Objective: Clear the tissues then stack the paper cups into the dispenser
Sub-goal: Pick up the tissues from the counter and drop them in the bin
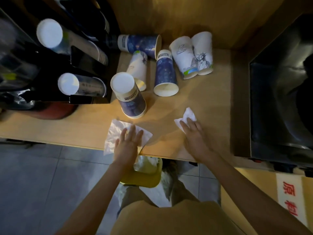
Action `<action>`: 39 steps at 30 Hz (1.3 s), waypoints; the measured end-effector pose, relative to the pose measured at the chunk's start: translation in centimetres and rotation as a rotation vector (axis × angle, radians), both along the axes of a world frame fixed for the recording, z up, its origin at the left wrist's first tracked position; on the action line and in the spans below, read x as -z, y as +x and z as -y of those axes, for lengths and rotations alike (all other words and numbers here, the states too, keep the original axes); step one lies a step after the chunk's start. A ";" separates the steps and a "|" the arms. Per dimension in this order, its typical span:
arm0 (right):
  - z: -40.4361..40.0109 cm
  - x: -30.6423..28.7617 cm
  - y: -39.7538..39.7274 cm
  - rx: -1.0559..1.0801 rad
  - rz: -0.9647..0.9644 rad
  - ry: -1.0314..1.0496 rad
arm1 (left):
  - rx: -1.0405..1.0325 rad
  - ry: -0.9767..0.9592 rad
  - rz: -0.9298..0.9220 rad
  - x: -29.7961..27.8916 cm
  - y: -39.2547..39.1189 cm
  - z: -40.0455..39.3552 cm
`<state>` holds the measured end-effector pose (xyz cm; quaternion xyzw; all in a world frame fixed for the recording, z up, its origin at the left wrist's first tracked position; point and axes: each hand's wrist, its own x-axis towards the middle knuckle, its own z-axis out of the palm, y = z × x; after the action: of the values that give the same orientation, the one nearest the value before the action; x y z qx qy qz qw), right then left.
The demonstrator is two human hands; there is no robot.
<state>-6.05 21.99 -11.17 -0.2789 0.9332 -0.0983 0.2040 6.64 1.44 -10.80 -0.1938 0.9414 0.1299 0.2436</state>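
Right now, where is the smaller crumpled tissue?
In the head view, the smaller tissue lies on the wooden table toward its right side, under the right hand's fingertips, nearer the front edge than the fallen cups.

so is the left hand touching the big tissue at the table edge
Touching. The head view shows the left hand lying flat, fingers spread, on the big tissue at the table edge, with no gap between them.

floor: grey tiles (33, 175) | counter: light wood (211, 99) | wall: wood panel (186, 17) | light: dim, warm
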 end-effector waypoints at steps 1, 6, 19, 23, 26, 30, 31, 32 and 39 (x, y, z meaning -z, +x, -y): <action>-0.2 0.2 -0.2 -0.009 -0.012 -0.032 | -0.029 -0.005 -0.046 0.1 0.1 -0.1; -0.6 0.0 -0.7 0.019 0.036 -0.190 | -0.099 0.018 -0.246 -0.1 0.5 0.3; 3.8 -4.7 8.3 0.214 0.233 -0.618 | -0.148 0.193 -0.290 -2.3 5.1 0.5; 3.7 -3.7 13.7 0.395 0.375 -0.630 | -0.287 0.244 -0.392 -1.9 10.1 1.2; 2.9 -1.6 17.7 0.500 0.435 -0.662 | -0.333 0.276 -0.378 -0.3 14.0 1.2; 2.4 1.6 20.9 0.623 0.469 -0.684 | -0.275 0.315 -0.233 3.0 17.5 1.6; 2.5 2.4 21.4 0.650 0.493 -0.683 | -0.279 0.324 -0.183 3.9 17.8 1.9; 2.7 3.4 21.8 0.684 0.509 -0.681 | -0.286 0.333 -0.141 4.9 18.0 2.2; 4.7 12.0 22.7 0.885 0.630 -0.537 | -0.286 0.384 0.015 11.5 18.2 3.8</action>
<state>16.67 17.34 -23.19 0.1368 0.7979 -0.4836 0.3328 24.82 -2.35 -22.26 -0.2761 0.8606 0.3384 0.2620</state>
